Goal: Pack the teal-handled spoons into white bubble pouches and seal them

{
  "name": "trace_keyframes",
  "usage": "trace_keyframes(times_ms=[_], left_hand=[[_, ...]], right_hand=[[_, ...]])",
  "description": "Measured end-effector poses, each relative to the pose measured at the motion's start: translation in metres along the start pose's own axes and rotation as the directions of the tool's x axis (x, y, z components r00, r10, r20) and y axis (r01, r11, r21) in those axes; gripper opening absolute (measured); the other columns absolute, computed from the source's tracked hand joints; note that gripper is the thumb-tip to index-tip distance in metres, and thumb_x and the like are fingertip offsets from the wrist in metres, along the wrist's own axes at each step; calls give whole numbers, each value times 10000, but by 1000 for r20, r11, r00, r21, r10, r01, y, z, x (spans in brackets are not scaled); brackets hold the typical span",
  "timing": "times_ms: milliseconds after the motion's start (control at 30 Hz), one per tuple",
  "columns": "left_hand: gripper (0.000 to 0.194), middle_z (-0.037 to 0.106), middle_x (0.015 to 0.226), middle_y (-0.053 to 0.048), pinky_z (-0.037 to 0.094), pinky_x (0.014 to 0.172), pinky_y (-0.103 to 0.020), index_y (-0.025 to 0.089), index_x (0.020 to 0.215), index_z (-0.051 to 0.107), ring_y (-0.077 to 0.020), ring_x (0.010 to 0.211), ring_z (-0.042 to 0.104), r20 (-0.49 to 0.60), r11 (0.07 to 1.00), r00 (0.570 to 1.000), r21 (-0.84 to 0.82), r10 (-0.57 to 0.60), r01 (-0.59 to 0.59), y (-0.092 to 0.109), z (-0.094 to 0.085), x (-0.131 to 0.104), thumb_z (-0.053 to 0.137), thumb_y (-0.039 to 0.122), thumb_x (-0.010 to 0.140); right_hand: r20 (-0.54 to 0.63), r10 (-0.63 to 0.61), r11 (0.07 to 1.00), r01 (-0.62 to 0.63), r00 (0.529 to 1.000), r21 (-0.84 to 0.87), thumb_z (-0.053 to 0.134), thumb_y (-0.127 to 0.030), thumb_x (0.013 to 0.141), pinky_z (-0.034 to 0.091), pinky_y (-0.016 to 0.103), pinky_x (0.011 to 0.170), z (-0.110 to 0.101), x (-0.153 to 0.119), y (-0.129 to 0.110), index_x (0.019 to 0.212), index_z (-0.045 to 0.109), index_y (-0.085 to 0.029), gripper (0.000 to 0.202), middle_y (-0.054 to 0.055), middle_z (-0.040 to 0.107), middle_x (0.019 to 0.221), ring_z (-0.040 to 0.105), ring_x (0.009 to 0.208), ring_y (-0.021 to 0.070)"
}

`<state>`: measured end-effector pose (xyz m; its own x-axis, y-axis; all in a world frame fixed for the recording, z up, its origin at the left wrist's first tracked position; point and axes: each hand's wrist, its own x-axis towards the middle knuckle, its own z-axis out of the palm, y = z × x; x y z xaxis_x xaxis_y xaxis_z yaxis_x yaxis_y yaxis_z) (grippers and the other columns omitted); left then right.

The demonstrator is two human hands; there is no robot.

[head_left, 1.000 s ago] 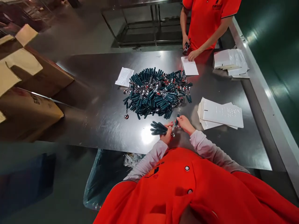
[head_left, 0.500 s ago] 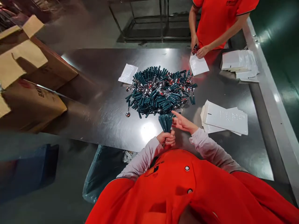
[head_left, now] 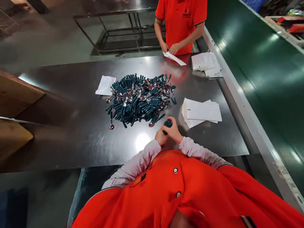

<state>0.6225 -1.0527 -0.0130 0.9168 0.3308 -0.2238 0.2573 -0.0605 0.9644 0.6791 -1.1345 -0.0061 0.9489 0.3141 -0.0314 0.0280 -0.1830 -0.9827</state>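
A bundle of green-handled spoons [head_left: 168,123] is gripped between my two hands just above the near side of the metal table, its handle ends pointing up. My right hand [head_left: 175,130] curls around the handles near their tops. Lower down, my left hand [head_left: 161,136] is closed on the same bundle; the spoon bowls are hidden. Beyond my hands lies a big heap of green-handled spoons [head_left: 140,101]. One loose spoon [head_left: 111,122] rests at the heap's left edge, its bowl toward me.
White packets [head_left: 203,110] are stacked right of my hands, and another stack [head_left: 206,61] lies farther back. A single packet [head_left: 105,85] sits left of the heap. Across the table [head_left: 71,139] a co-worker [head_left: 182,25] handles a white packet. Cardboard boxes [head_left: 16,98] stand at left, a green conveyor [head_left: 256,66] at right.
My right hand, earlier stretched out beside the bundle, has closed around it. The bundle's fanned handles are now drawn tightly together. My view has turned right. The co-worker's packet has tilted.
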Motion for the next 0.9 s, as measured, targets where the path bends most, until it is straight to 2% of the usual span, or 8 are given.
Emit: trace_keyframes(times_ms=[100,133,200,300,467,633,767,900], left_hand=[[187,568,599,18,520,701,-316,177,739,590,-204,698,632,-107,979,986,141,-131,146,-2,1,-7,707,63,649],[167,554,582,19,516,677,-311,181,717,575,-198,672,625,-137,969,978,170,-157,179,-4,-3,-10,679,62,664],[153,555,587,19,507,636,-297,185,734,573,-188,645,619,-157,959,973,203,-169,200,-8,-12,-17,645,67,669],[159,580,609,10,501,606,-284,196,804,599,-196,661,639,-135,964,977,187,-164,188,-15,-24,-30,632,101,681],[188,652,706,-18,516,649,-296,187,845,623,-209,725,663,-153,956,975,219,-161,193,-23,-29,-44,628,88,686],[213,695,810,-56,512,769,-336,202,867,622,-261,837,678,-153,879,982,446,-110,168,-15,-27,-47,678,85,699],[212,704,876,-90,499,822,-327,174,960,620,-282,907,696,-89,726,991,674,-103,136,-13,-31,-33,695,156,762],[191,702,855,-141,497,845,-361,121,973,621,-294,876,702,-140,639,970,732,-198,236,-35,-49,-25,684,172,800]], right_hand=[[142,-79,989,95,987,-113,604,-367,824,494,315,930,-29,31,1,1119,582,-200,340,72,649,1087,609,989,190],[121,-99,976,121,988,-184,540,-374,880,487,317,933,-44,47,2,1092,611,-190,289,87,653,1091,607,1003,195],[-104,-120,914,69,987,-399,422,-304,946,462,325,961,-79,83,9,1094,628,-165,289,125,641,1135,597,1043,205],[-194,-25,707,-120,981,-697,488,-167,890,409,345,1024,-121,125,29,1193,596,-90,331,197,614,1217,559,1158,247],[-104,71,516,-126,992,-847,602,-158,832,423,352,933,-142,141,50,1096,644,-27,298,262,655,1154,605,1105,299],[52,31,482,31,998,-876,569,-116,812,430,330,913,-122,115,37,966,722,-74,221,220,717,1056,644,1062,285],[386,117,741,178,915,-647,643,-174,741,491,291,812,-67,59,39,817,749,-184,131,87,756,821,681,851,230],[438,219,880,18,872,-475,680,-261,738,523,282,721,-26,12,59,811,746,-197,118,42,736,728,664,704,189]])
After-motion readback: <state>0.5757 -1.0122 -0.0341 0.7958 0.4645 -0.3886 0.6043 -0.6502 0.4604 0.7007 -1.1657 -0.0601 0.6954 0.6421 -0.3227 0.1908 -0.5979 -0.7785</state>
